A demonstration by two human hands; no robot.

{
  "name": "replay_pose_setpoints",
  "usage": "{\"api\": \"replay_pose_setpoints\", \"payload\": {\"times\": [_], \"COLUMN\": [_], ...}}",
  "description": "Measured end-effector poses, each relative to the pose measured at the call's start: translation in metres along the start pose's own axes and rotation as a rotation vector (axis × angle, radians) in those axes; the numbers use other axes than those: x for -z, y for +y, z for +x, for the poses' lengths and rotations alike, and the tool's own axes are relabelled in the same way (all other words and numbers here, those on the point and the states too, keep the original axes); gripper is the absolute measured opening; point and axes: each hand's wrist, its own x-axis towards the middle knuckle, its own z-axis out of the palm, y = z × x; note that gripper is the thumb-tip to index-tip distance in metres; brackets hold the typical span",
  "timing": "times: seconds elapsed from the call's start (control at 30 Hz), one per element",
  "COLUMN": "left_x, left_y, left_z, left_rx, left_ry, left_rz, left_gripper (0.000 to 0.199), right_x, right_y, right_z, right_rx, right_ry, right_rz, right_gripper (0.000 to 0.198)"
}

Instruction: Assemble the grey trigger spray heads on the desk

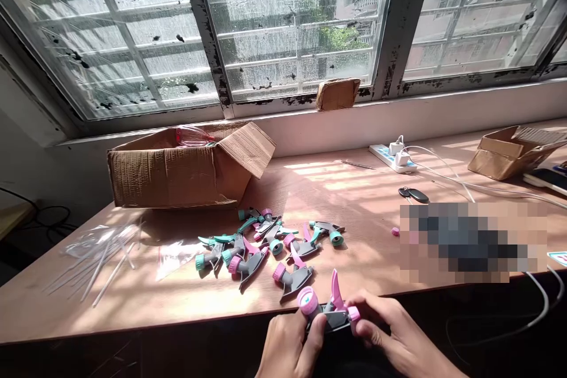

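Now both hands, left hand point(290, 345) and right hand point(394, 339), are gripping one pink sprayer point(330, 310) at bottom middle, maybe turning its nozzle. More sprayers point(266, 245) are lying mid-frame on the table point(177, 301), within easy reach.

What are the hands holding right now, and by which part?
Both hands hold one grey-and-pink trigger sprayer head: the left hand grips the end with the pink screw cap, the right hand pinches the pink nozzle tip.
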Motion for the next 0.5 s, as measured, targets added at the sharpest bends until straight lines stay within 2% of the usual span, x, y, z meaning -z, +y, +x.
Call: {"api": "replay_pose_setpoints", "payload": {"times": [0.1,0.2,0.27,0.37,0.43,0.5], "left_x": [-0.001,0.001,0.0,-0.004,-0.008,-0.01], "left_y": [0.0,0.0,0.0,-0.003,-0.005,-0.006], "left_z": [-0.001,-0.001,-0.002,-0.003,-0.003,-0.003], "left_rx": [-0.007,-0.016,-0.024,-0.041,-0.042,-0.024], "left_ry": [0.001,0.023,0.039,0.059,0.072,0.07], "left_rz": [0.031,-0.003,0.01,0.104,0.144,0.131], "left_gripper": [0.045,0.044,0.045,0.045,0.047,0.047], "right_x": [-0.002,0.0,0.003,0.003,0.001,-0.001], "right_y": [0.003,0.005,0.006,0.003,0.0,-0.003], "right_z": [0.001,-0.002,-0.003,-0.002,0.0,0.001], "right_rx": [-0.002,0.012,0.012,0.023,0.058,0.096], "right_ry": [-0.027,0.023,0.025,-0.021,0.002,0.063], "right_rz": [-0.042,-0.041,-0.007,0.042,0.024,-0.027], "right_gripper": [0.058,0.038,0.052,0.042,0.051,0.045]}}
